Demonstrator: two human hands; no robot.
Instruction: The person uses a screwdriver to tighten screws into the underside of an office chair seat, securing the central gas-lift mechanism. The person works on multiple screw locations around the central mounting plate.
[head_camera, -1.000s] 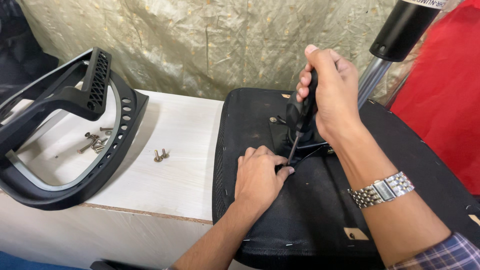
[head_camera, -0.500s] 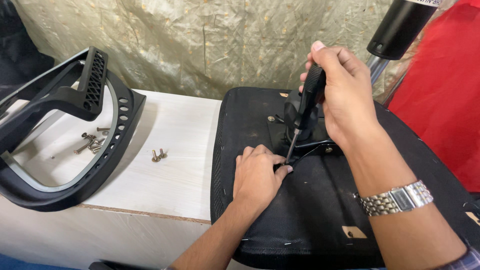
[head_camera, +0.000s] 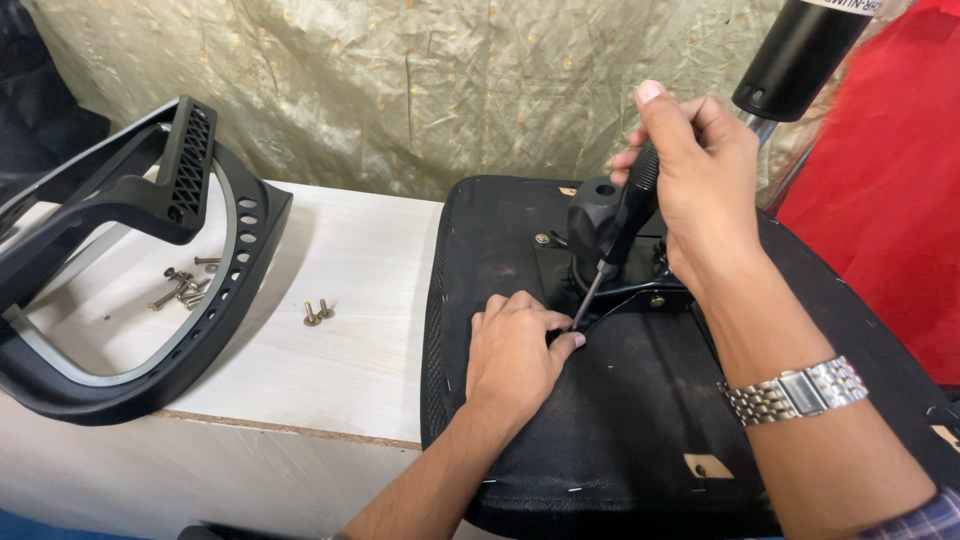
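Observation:
An upturned black chair seat (head_camera: 600, 420) lies on a pale wooden table (head_camera: 350, 300), its black metal mechanism plate (head_camera: 610, 265) facing up. My right hand (head_camera: 700, 180) grips the black handle of a screwdriver (head_camera: 618, 238), shaft angled down and left, tip at the seat's underside. My left hand (head_camera: 515, 350) rests flat on the seat fabric, fingertips pinched around the screwdriver tip; whatever sits under the tip is hidden. A metal watch (head_camera: 800, 390) is on my right wrist.
A black plastic chair back frame (head_camera: 130, 240) lies at the left of the table, with several loose screws (head_camera: 185, 285) inside its ring. Two more screws (head_camera: 314, 313) lie beside the seat. A black gas-lift cylinder (head_camera: 800, 55) and red fabric (head_camera: 890, 200) are at upper right.
My right hand and the screwdriver have shifted slightly and the handle looks turned in my grip. My left hand stays at the tip. The view has drifted a little.

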